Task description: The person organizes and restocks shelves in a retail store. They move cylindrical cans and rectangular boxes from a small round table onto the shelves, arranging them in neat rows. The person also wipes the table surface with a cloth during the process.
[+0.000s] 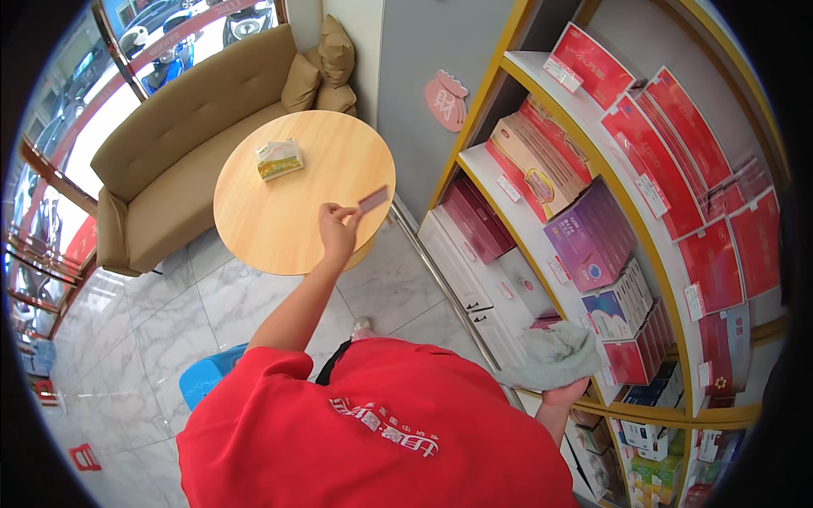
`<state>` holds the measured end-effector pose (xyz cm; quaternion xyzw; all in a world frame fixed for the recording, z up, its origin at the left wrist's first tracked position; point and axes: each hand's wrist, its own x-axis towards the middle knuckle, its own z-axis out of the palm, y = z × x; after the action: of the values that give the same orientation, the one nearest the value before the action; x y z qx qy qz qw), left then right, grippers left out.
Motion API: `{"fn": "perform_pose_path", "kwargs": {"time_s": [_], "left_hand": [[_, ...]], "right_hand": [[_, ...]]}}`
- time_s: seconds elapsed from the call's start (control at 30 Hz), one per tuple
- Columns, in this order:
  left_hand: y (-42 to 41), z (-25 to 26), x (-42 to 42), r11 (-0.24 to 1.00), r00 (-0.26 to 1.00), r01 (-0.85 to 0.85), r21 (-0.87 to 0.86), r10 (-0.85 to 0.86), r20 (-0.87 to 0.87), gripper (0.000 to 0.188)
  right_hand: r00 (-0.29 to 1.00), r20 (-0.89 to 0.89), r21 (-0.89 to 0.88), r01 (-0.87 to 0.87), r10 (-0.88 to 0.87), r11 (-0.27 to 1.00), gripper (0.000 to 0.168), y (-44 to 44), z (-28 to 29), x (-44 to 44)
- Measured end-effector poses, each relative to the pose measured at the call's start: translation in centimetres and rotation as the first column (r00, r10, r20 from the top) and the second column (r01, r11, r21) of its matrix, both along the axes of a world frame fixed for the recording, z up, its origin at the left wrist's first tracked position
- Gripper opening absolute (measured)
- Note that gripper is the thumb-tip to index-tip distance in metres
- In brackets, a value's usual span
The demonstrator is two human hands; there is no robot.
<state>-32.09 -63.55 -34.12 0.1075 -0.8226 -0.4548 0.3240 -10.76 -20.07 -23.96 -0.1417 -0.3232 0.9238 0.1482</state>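
My left hand (338,230) reaches out over a round wooden table (273,222). Between thumb and fingers it pinches a small, flat, dark reddish card-like piece (373,199), slightly blurred. Off to the right, beside the shelving, my right hand (565,392) holds a bunched pale grey-green cloth (559,359). The cloth drapes over the palm and hides most of the fingers. On the table, beyond my left hand, sits a soft pack of tissues (279,159).
A tan sofa (190,152) with cushions (301,84) stands behind the table. Yellow-edged shelves (479,164) on the right carry red gift boxes (654,159), purple boxes (587,238) and white cabinet doors (454,257) below. A blue plastic stool (206,378) is near my left side.
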Motion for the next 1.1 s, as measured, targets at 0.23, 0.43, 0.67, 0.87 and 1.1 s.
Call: {"fn": "perform_pose_path", "kwargs": {"time_s": [0.23, 0.43, 0.67, 0.87, 1.1], "left_hand": [[-14.1, -10.7, -7.1, 0.929, 0.889, -0.362, -0.077, 0.369, 0.269, 0.010], [-17.5, -15.5, -10.0, 0.911, 0.841, -0.388, -0.138, 0.412, 0.352, 0.018], [-18.7, -15.8, -10.0, 0.956, 0.862, -0.085, -0.280, 0.211, 0.462, 0.034], [-16.7, -18.8, -4.6, 0.788, 0.912, -0.285, -0.545, 0.398, 0.098, 0.040], [4.1, 8.2, -12.2, 0.900, 0.909, 0.417, 0.122, -0.412, -0.069, 0.026]], "right_hand": [[0.886, 0.164, -0.044, 0.446, -0.434, 0.894, 0.046, -2.6, 4.2, 1.7], [0.742, 0.213, -0.035, 0.656, -0.635, 0.754, 0.048, -5.9, 9.6, 1.6], [0.819, -0.181, -0.070, 0.542, -0.545, 0.838, 0.026, -3.6, 11.8, 0.4], [0.637, -0.257, -0.293, 0.666, -0.727, 0.686, 0.026, 1.1, 10.5, 4.5], [0.619, -0.523, -0.257, 0.541, -0.585, 0.801, 0.038, 6.0, 10.5, 10.8]]}}
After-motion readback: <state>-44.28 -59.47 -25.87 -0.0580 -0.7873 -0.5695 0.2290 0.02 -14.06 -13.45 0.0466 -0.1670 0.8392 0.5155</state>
